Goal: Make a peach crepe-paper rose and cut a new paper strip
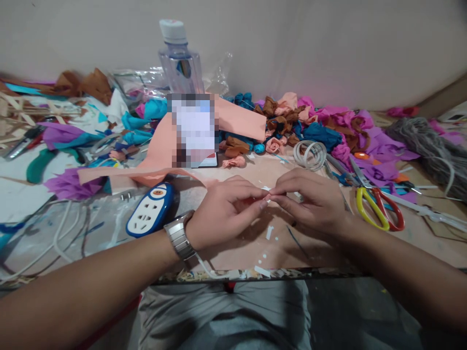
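Observation:
My left hand (229,206) and my right hand (310,199) meet tip to tip over the work board, each in a closed pinch. A small bit of peach crepe paper (268,196) shows between the fingertips; most of it is hidden. A long peach crepe paper strip (146,174) runs from the left and passes behind my left hand; whether it joins the pinched bit cannot be seen. Beyond my hands lie several crepe paper flowers, among them a peach rose (274,145). Right of my right hand are scissors (379,206) with one yellow and one red handle loop.
A phone (199,131), its screen blurred out, leans before a plastic bottle (180,68). A blue-and-white power strip (150,210) lies left of my left wrist. Rolls of white tape (309,155), grey yarn (426,141) and white paper scraps (269,232) are about.

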A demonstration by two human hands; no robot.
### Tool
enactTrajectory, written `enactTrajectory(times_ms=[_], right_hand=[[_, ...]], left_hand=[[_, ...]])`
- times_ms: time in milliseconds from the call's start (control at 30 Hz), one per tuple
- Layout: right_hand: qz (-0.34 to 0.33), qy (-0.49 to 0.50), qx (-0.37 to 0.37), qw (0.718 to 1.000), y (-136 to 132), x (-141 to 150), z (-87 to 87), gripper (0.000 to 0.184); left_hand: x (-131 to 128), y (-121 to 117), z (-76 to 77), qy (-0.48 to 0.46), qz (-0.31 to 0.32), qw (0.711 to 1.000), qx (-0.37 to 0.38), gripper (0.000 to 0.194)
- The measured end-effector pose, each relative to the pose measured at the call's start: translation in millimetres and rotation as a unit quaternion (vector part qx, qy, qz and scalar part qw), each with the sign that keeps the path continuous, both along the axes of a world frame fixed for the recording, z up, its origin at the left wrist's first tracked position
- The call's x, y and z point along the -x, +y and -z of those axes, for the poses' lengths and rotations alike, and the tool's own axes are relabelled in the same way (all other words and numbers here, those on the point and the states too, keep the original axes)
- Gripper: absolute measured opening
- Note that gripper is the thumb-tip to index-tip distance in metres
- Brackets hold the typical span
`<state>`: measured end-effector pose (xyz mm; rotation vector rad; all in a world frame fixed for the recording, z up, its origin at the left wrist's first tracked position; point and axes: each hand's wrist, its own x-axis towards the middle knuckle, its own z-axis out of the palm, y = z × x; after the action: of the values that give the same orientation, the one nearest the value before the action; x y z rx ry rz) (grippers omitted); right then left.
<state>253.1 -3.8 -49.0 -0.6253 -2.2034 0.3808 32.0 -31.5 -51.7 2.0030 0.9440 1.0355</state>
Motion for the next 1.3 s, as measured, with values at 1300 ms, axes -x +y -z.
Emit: enactTrajectory(times_ms=[1300], right_hand=[[0.029,0.051,0.097,0.994,-3.2,5.4,3.8,0.008]], left_hand=[[0.9,-0.5,3.4,0.0,-0.022,0.997,0.07,0.021]])
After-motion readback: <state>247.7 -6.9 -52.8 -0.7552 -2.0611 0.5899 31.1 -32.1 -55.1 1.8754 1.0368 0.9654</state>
